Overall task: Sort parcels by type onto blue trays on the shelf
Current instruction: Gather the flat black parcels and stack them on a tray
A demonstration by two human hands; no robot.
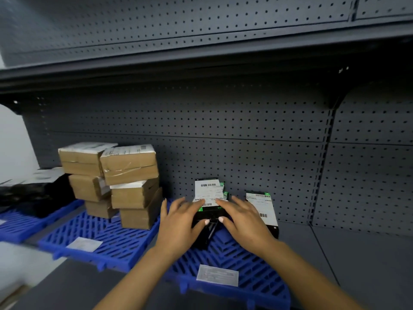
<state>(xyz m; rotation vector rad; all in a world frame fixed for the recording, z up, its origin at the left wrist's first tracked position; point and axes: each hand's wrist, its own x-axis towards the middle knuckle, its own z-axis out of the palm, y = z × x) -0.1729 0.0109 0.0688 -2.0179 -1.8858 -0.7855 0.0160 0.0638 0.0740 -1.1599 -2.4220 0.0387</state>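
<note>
From the head camera, your left hand (181,218) and right hand (243,217) lie on the top black box (210,214) of a stack on the right-hand blue tray (252,274), fingers spread and nearly straight over its white label, thumbs on its front edge, not clamped. The box looks rigid, light and smooth, so I'd take it by the two short sides. Cardboard boxes (125,175) fill the middle tray.
</note>
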